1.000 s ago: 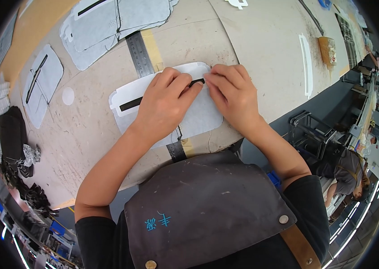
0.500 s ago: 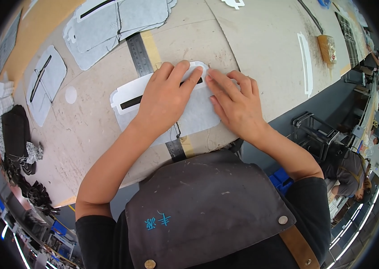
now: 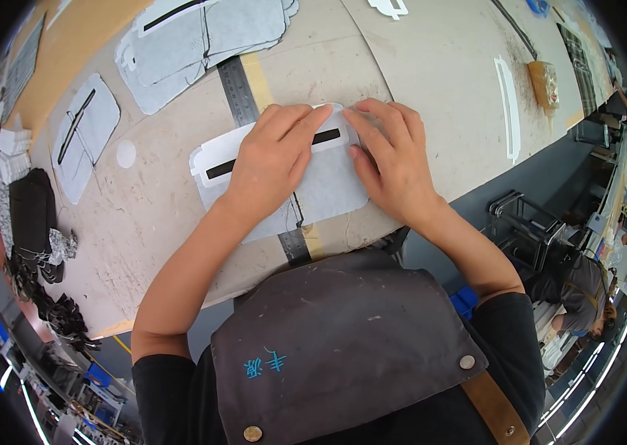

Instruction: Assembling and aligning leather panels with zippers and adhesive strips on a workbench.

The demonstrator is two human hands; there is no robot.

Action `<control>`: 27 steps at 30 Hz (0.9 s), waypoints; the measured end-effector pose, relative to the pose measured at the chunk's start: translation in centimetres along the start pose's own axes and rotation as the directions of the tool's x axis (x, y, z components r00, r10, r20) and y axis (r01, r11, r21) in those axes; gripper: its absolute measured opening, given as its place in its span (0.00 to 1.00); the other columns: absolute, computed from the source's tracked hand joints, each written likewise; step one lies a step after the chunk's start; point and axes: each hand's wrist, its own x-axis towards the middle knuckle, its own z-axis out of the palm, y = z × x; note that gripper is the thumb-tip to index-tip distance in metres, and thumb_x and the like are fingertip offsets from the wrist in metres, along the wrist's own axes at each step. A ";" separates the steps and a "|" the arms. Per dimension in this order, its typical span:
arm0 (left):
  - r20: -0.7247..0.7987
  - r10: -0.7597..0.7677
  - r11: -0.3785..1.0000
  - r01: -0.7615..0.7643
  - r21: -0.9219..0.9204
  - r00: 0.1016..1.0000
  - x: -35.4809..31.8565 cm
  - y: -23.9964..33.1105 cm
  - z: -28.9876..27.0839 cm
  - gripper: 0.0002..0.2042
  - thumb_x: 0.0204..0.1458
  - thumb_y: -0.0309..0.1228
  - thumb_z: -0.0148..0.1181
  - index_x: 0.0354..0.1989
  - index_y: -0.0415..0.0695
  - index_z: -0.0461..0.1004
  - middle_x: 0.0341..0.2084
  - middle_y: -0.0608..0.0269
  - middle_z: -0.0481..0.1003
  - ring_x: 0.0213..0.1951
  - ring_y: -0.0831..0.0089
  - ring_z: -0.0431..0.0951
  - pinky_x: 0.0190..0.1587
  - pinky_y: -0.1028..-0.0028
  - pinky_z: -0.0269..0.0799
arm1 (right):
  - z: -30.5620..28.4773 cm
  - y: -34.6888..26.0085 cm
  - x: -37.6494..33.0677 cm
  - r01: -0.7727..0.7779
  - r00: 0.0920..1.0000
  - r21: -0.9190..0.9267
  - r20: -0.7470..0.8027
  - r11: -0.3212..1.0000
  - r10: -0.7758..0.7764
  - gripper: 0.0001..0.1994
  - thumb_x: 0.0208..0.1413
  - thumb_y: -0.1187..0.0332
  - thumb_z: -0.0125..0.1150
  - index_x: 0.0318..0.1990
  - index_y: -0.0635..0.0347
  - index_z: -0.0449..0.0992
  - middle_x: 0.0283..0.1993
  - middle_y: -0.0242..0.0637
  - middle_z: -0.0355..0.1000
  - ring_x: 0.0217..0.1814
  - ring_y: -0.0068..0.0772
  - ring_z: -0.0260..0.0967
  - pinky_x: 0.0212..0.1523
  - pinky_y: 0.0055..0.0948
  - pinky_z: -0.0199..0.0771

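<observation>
One white panel (image 3: 328, 189) with a black slot lies flat at the near edge of the desk (image 3: 432, 67), across a steel ruler (image 3: 238, 89) that runs under it and shows again at the near side. Both hands press on it: the left hand (image 3: 273, 159) lies flat, fingers straight and together, covering the middle of the slot; the right hand (image 3: 391, 159) lies flat beside it on the panel's right end, fingers slightly spread, index tip nearly meeting the left fingertips. Neither grips anything; they only bear down. Farther back lie two more heaps of grey-white panels: one stack (image 3: 209, 37) at the far edge and one single piece (image 3: 87, 133) to the left, each with a black slot. One small white disc (image 3: 126, 153) sits between them. One long white strip (image 3: 506, 107) and one tan block (image 3: 545, 81) lie to the right. A dark bundle (image 3: 31, 215) lies at the desk's left end. Compared with half a second ago, the right hand has drawn closer to the left and its fingers are less splayed; the panel has kept its place.
</observation>
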 end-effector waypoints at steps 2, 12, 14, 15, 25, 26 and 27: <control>-0.015 -0.023 0.999 0.022 -0.023 1.000 -0.1 0.1 -0.1 0.20 0.46 0.14 0.59 0.50 0.40 0.76 0.41 0.57 0.75 0.40 0.62 0.75 0.40 0.68 0.73 | 0.0 0.0 0.3 -0.004 1.000 0.039 -0.009 0.999 0.005 0.22 0.47 0.77 0.63 0.53 0.61 0.75 0.55 0.39 0.66 0.55 0.47 0.61 0.54 0.42 0.65; -0.248 -0.509 0.847 0.531 0.029 0.824 -4.6 -0.5 -8.8 0.11 0.48 0.16 0.64 0.40 0.40 0.80 0.36 0.59 0.78 0.36 0.66 0.76 0.38 0.72 0.73 | -0.1 0.0 0.5 -0.055 0.998 0.216 0.003 0.975 0.055 0.17 0.47 0.84 0.63 0.47 0.63 0.78 0.50 0.43 0.69 0.49 0.41 0.69 0.47 0.33 0.72; -0.265 -0.524 0.828 0.557 0.064 0.809 -6.4 -0.2 -9.4 0.09 0.48 0.17 0.64 0.38 0.40 0.80 0.35 0.60 0.78 0.36 0.67 0.76 0.37 0.72 0.73 | 0.0 -0.4 0.7 -0.062 0.998 0.215 0.010 0.975 0.061 0.16 0.48 0.84 0.62 0.46 0.64 0.78 0.49 0.42 0.70 0.49 0.41 0.70 0.48 0.32 0.72; -0.274 -0.529 0.819 0.568 0.081 0.803 -7.2 -0.1 -9.6 0.08 0.48 0.17 0.65 0.37 0.41 0.81 0.35 0.61 0.77 0.36 0.68 0.75 0.37 0.73 0.72 | 0.2 -0.7 1.1 -0.054 0.999 0.227 0.015 0.972 0.052 0.16 0.48 0.84 0.62 0.46 0.64 0.78 0.49 0.42 0.70 0.49 0.41 0.70 0.48 0.32 0.72; -0.267 -0.261 0.912 0.327 0.247 0.928 -8.7 0.5 -7.4 0.10 0.40 0.16 0.68 0.33 0.39 0.80 0.31 0.63 0.74 0.35 0.64 0.71 0.35 0.70 0.70 | 4.5 -5.8 3.9 0.234 0.947 0.418 0.108 0.878 -0.304 0.19 0.38 0.83 0.62 0.43 0.68 0.78 0.45 0.39 0.70 0.48 0.42 0.66 0.45 0.35 0.72; -0.270 -0.253 0.915 0.320 0.244 0.929 -8.7 0.5 -7.4 0.10 0.40 0.16 0.68 0.33 0.40 0.80 0.32 0.63 0.74 0.36 0.63 0.71 0.35 0.70 0.70 | 4.9 -5.9 4.0 0.257 0.938 0.384 0.122 0.887 -0.324 0.20 0.38 0.83 0.61 0.45 0.66 0.79 0.45 0.40 0.69 0.48 0.43 0.66 0.46 0.36 0.71; -0.273 -0.245 0.919 0.312 0.241 0.930 -8.8 0.5 -7.3 0.10 0.39 0.16 0.68 0.33 0.40 0.80 0.32 0.63 0.74 0.36 0.63 0.71 0.35 0.69 0.70 | 5.2 -6.1 4.1 0.280 0.929 0.349 0.137 0.894 -0.344 0.21 0.39 0.84 0.61 0.46 0.64 0.79 0.45 0.40 0.69 0.48 0.43 0.66 0.47 0.37 0.69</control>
